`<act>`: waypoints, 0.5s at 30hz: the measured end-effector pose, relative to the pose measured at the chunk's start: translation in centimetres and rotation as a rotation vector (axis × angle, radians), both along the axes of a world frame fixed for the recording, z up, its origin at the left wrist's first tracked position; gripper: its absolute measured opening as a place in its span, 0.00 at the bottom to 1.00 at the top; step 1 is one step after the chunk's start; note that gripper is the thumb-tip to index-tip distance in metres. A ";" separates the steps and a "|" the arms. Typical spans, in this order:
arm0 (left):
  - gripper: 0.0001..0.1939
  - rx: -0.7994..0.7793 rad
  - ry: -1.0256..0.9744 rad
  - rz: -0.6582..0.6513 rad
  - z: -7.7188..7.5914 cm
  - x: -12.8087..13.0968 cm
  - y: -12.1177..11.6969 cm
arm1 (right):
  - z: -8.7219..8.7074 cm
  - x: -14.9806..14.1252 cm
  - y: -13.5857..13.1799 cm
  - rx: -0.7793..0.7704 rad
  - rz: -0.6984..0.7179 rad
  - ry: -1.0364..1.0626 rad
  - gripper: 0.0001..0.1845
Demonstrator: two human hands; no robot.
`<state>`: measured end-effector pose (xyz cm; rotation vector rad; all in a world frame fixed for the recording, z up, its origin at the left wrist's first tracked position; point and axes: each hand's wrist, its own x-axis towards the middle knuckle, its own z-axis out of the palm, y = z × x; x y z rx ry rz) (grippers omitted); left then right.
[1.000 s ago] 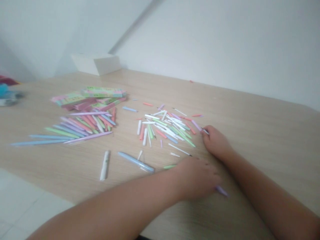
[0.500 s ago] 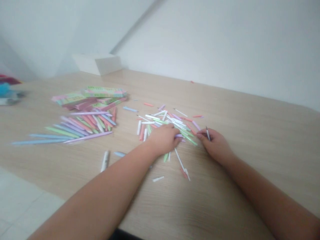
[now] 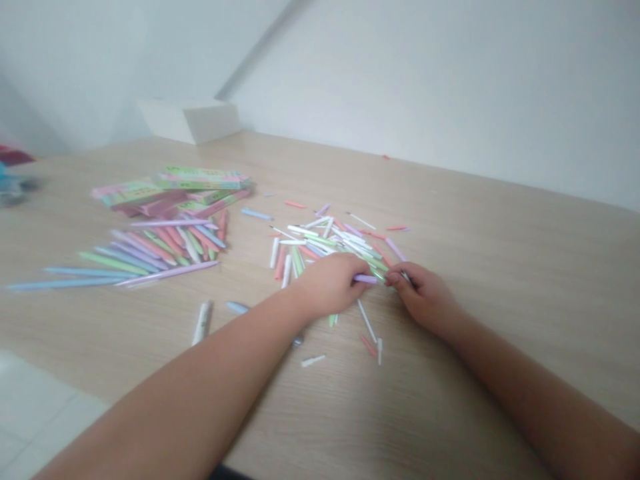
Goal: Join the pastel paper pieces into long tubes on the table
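My left hand (image 3: 336, 283) is closed around a purple pen barrel (image 3: 366, 279), whose end points right toward my other hand. Facing it, my right hand (image 3: 423, 293) pinches a thin pen refill (image 3: 406, 275), mostly hidden by the fingers and blurred. Between and behind both hands lies a loose heap of pen parts (image 3: 345, 240) in white, green, orange and purple. Below the left hand are a white refill (image 3: 367, 321), a small orange piece (image 3: 369, 345) and a short white piece (image 3: 313, 361).
Several pastel pens (image 3: 150, 250) lie in a pile at the left, before patterned pen boxes (image 3: 200, 179). A white marker-like stick (image 3: 202, 323) and a blue piece (image 3: 237, 307) lie near my left forearm. A white box (image 3: 210, 122) stands against the wall.
My right hand has turned and come closer to the left hand. The purple barrel in my left hand now sticks out further to the right, and the view has shifted slightly.
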<state>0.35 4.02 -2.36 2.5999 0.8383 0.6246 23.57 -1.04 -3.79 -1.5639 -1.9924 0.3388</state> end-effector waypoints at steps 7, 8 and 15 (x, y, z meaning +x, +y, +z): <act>0.13 -0.142 -0.120 -0.046 0.0 0.2 -0.3 | 0.1 -0.4 -0.3 -0.028 0.066 0.008 0.13; 0.13 -0.151 -0.121 -0.047 0.0 0.3 -0.4 | 0.1 -0.5 -0.3 -0.033 0.073 0.006 0.13; 0.10 -0.103 -0.120 -0.021 0.1 0.5 -0.5 | 0.1 -0.3 -0.8 0.012 0.150 0.031 0.15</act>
